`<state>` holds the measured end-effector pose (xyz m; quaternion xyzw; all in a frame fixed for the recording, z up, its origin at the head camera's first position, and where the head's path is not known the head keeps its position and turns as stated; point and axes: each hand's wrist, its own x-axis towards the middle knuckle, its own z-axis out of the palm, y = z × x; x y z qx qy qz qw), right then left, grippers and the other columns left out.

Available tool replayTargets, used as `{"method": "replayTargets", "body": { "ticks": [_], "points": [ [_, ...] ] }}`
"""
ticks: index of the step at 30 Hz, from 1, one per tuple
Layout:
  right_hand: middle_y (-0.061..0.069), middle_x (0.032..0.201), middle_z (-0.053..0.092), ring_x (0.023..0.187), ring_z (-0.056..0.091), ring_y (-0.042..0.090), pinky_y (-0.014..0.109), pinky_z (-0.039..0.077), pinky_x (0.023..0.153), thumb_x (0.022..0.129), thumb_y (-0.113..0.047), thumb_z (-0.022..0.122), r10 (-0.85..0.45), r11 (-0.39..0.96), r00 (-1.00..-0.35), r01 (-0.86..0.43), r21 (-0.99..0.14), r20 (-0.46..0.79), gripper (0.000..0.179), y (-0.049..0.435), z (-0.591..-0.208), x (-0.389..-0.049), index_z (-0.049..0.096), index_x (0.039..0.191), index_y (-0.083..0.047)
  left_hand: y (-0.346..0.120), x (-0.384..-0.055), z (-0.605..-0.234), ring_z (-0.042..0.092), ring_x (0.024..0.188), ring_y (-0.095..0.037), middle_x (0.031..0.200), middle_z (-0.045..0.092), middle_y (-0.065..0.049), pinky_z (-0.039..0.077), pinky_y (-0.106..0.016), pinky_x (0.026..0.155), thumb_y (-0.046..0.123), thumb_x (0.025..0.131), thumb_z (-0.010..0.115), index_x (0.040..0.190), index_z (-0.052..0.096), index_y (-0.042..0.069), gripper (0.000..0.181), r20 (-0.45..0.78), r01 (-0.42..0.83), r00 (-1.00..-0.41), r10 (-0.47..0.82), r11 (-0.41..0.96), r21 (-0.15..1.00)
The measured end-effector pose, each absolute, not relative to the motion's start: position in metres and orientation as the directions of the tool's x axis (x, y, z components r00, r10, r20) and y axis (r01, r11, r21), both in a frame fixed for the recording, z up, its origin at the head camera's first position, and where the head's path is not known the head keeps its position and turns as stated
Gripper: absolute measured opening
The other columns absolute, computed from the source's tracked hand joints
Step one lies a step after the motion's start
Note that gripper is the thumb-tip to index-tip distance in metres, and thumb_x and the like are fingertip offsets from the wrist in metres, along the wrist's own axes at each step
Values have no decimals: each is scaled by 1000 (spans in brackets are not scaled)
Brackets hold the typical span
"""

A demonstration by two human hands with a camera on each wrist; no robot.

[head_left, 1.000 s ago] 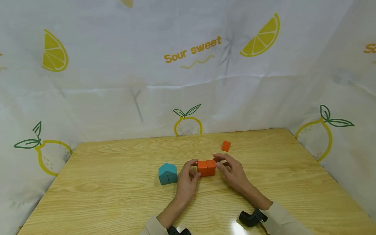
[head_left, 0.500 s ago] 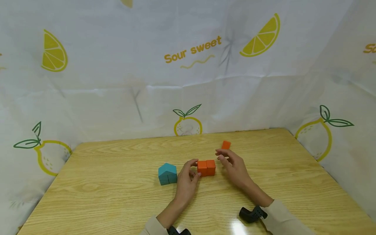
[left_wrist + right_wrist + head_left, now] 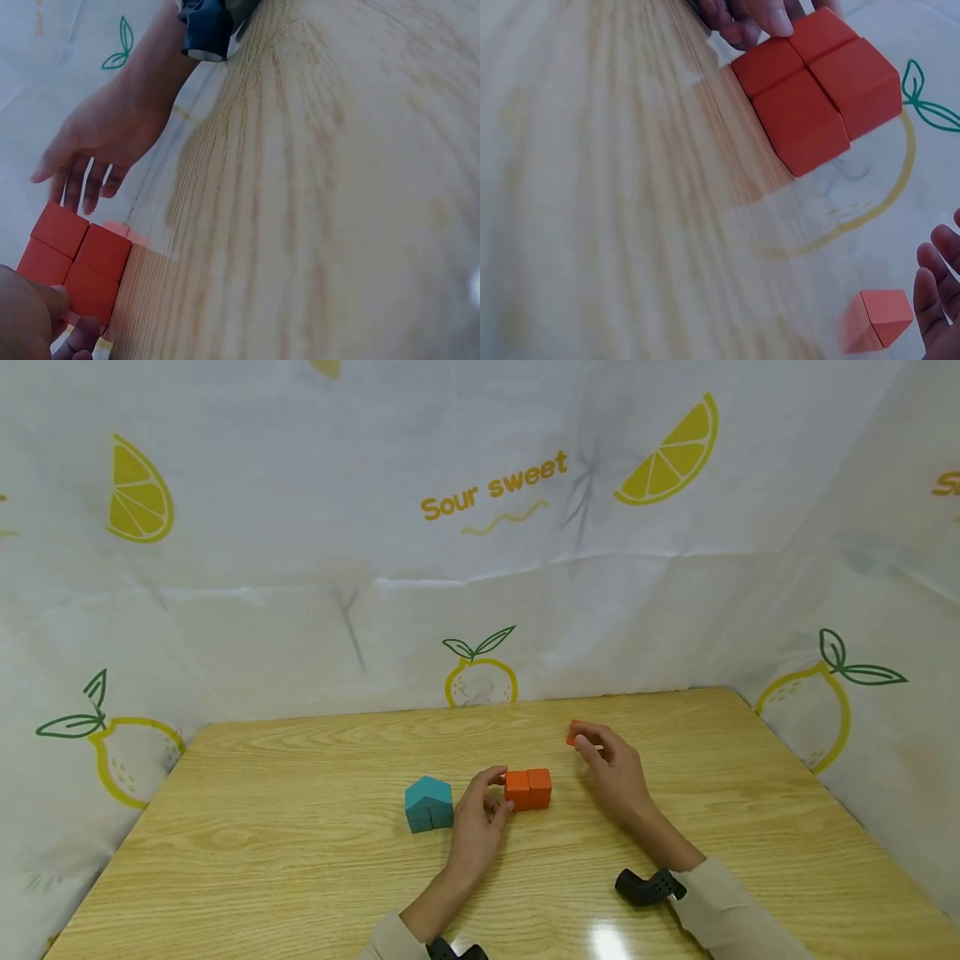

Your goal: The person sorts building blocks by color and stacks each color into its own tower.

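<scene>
Orange-red cubes (image 3: 528, 789) stand pressed together in two layers near the middle of the table; the right wrist view shows the stack's faces (image 3: 810, 82) and seams. My left hand (image 3: 477, 822) holds the stack's left end, thumb at the front and index finger behind. In the left wrist view, that thumb rests on the lower cubes (image 3: 92, 292). My right hand (image 3: 618, 774) reaches around a loose orange block (image 3: 573, 732), partly hidden by the fingers. In the right wrist view, a gap shows between this block (image 3: 887, 315) and the relaxed fingers (image 3: 930, 296).
A teal house-shaped block group (image 3: 428, 806) with a peaked top stands just left of my left hand. The wooden table (image 3: 300, 860) meets a white lemon-print sheet (image 3: 360, 643) at its back edge. Black wrist devices (image 3: 649, 887) sit on both forearms.
My right hand has left the right side of the cube stack and moved away and rightward to the loose orange block. The left hand and stack stay in place.
</scene>
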<state>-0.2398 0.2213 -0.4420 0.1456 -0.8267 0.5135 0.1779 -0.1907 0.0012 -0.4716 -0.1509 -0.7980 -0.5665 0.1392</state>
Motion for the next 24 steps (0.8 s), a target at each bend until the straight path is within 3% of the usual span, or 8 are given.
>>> {"method": "replayTargets", "body": {
  "ticks": [3, 9, 15, 24],
  "points": [
    [9, 117, 63, 95, 58, 22, 23, 46, 73, 100, -19, 53, -28, 461, -893, -410, -787, 449, 29, 227, -447, -247, 60, 126, -7, 1, -191, -471, 51, 69, -13, 116, 56, -3, 46, -25, 62, -5, 88, 64, 131, 52, 13, 48, 399, 405, -913, 84, 315, 859],
    [17, 113, 62, 94, 55, 23, 21, 44, 78, 97, -12, 57, 11, 463, -875, -425, -778, 484, 29, 225, -426, -240, 59, 123, 2, 1, -191, -471, 50, 69, -12, 115, 57, -3, 45, -25, 62, -4, 88, 65, 131, 52, 13, 48, 408, 411, -909, 82, 322, 853],
    [23, 114, 60, 93, 53, 23, 20, 43, 75, 93, -4, 62, -7, 469, -854, -462, -753, 520, 32, 234, -437, -254, 58, 124, 3, 1, -191, -472, 50, 68, -12, 116, 57, -3, 45, -24, 61, -4, 88, 66, 130, 52, 10, 47, 414, 417, -907, 81, 323, 849],
    [17, 124, 52, 100, 52, 29, 19, 43, 70, 92, -17, 67, -59, 501, -894, -412, -761, 445, 45, 254, -469, -283, 53, 133, -4, 1, -192, -473, 49, 68, -12, 115, 57, -5, 45, -24, 61, -6, 87, 66, 130, 53, 12, 48, 430, 433, -899, 81, 316, 844]
  ]
}}
